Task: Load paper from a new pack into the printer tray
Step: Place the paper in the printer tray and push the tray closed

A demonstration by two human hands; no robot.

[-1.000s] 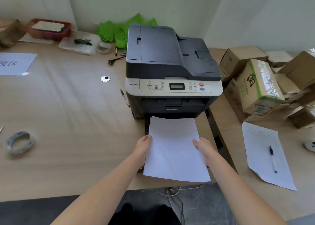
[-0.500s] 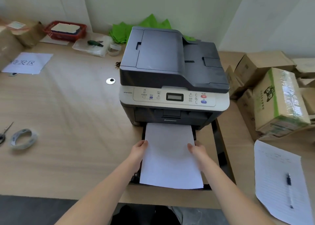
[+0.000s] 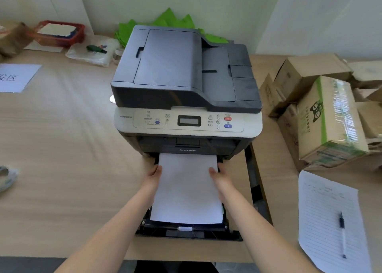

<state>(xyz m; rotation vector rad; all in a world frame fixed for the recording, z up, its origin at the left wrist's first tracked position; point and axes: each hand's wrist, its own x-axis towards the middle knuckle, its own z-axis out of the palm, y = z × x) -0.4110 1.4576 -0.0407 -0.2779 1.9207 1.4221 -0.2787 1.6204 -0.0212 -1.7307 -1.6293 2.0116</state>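
Note:
A dark grey and white printer (image 3: 186, 86) stands on the wooden table. Its black paper tray (image 3: 186, 232) is pulled out toward me at the table's front edge. A stack of white paper (image 3: 187, 192) lies in the tray, its far end under the printer's front. My left hand (image 3: 154, 179) holds the stack's left edge and my right hand (image 3: 220, 178) holds its right edge, both near the far end. The fingers under the paper are hidden.
Cardboard boxes (image 3: 322, 117) pile up at the right. A lined sheet with a pen (image 3: 342, 233) lies front right. A tape roll (image 3: 6, 177) sits at the left edge. A red basket (image 3: 60, 33), a plastic bag (image 3: 93, 50) and green paper (image 3: 169, 20) lie along the back wall.
Both hands have pushed the paper stack forward and down into the pulled-out tray, its far end sliding under the printer. The view has moved closer to the printer.

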